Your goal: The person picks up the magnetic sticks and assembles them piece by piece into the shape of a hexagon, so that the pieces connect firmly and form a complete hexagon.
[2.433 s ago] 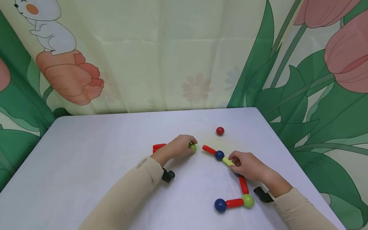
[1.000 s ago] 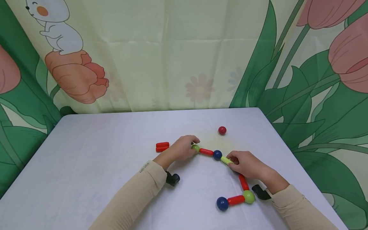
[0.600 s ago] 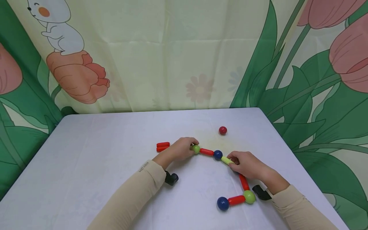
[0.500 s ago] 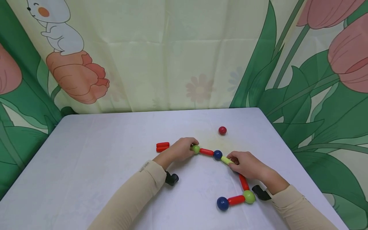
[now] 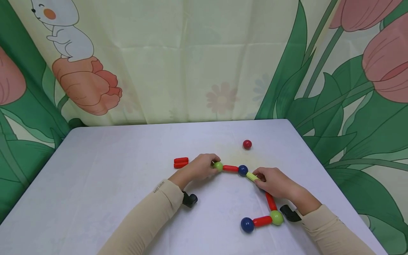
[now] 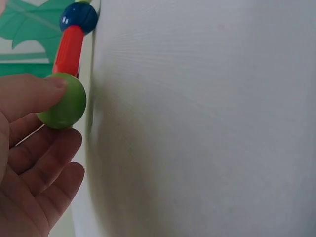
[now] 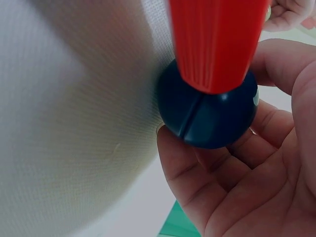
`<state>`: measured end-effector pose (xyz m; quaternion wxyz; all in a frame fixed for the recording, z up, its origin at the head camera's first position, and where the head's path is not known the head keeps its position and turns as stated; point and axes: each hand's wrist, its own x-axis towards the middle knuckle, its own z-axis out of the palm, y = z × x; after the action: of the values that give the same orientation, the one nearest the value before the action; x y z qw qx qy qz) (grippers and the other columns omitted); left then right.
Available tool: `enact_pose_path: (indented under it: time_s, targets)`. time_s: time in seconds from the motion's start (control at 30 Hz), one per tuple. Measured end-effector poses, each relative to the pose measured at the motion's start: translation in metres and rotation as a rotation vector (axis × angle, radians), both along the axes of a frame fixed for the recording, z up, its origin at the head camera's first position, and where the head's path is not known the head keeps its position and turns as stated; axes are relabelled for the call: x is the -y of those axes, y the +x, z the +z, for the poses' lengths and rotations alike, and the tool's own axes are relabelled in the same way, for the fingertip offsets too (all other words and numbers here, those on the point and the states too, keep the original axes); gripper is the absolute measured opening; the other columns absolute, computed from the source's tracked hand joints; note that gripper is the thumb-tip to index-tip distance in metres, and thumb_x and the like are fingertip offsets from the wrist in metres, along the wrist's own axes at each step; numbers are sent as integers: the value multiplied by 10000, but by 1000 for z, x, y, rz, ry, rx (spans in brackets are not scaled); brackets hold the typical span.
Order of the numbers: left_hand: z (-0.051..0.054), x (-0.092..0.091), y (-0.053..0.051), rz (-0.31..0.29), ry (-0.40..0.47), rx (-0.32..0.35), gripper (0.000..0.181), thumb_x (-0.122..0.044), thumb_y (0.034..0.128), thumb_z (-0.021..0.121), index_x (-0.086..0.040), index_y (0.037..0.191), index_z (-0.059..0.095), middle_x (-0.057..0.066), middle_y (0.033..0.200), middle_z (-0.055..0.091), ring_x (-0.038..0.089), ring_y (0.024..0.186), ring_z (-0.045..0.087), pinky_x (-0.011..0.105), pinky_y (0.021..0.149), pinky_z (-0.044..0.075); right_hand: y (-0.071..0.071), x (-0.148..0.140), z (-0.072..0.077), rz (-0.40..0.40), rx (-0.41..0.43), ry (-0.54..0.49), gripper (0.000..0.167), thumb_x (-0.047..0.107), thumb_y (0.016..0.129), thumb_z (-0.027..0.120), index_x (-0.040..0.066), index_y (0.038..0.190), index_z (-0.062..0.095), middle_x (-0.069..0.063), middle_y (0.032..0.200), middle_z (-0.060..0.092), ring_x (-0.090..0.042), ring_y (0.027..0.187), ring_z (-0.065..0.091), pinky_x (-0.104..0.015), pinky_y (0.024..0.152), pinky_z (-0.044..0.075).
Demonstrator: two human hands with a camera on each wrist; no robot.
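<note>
Both hands on one ball-and-rod chain, lying on the white surface (image 5: 127,184), right of centre in the head view.

Left hand (image 5: 202,166): grip narrow, pinching the far green ball (image 5: 218,166) between thumb and fingers at the chain's far end. Left wrist view shows the thumb across the ball, other fingers loosely bent beside it.

Right hand (image 5: 273,180): grip holds the middle blue ball (image 7: 207,118), thumb one side, fingers the other. Mostly hidden in head view, clear in right wrist view.

Chain order from left hand: far green ball, red rod (image 5: 230,168), far blue ball (image 5: 243,170), yellow-green rod (image 5: 252,176), middle blue ball, second red rod (image 5: 271,201), near green ball (image 5: 276,217), third red rod (image 5: 262,221), near blue ball (image 5: 247,225). It bends at the near green ball, then runs back leftward.

Loose parts: red ball (image 5: 247,144) beyond the chain, well apart; two red rods (image 5: 181,165) side by side, left of the left hand.

Beige sleeves (image 5: 143,216), black camera (image 5: 190,200) at each wrist. Printed curtain (image 5: 153,71) behind.
</note>
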<state>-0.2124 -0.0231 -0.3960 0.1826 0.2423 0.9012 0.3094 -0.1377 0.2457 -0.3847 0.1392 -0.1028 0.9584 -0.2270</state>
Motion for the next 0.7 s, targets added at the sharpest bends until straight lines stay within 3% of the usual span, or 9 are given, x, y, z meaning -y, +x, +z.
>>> enact_pose_path:
  time_s: [0.23,0.5,0.7]
  targets:
    - [7,10,3,12,-12,-7,449,-170,935,709,-73,1356,586,50,1263,625,218,1162,577,337,958,493,1,1,2,3,-2,-5,317,117,933,687,9,1228,643,-10,904,592,-175,817,538,-317,751,550]
    - [25,60,3,56,-51,-107,406,-102,932,694,-29,1320,599,94,1274,630,249,1154,587,389,991,469,1,2,2,0,5,-7,322,117,929,694,19,1232,643,-12,914,594,-176,831,541,-319,757,553]
    - [25,93,6,157,-100,-88,396,-95,924,718,-41,1302,613,98,1221,637,270,1113,591,392,950,511,1,-1,0,2,6,2,335,126,927,701,23,1239,639,-15,924,594,-179,843,541,-320,755,556]
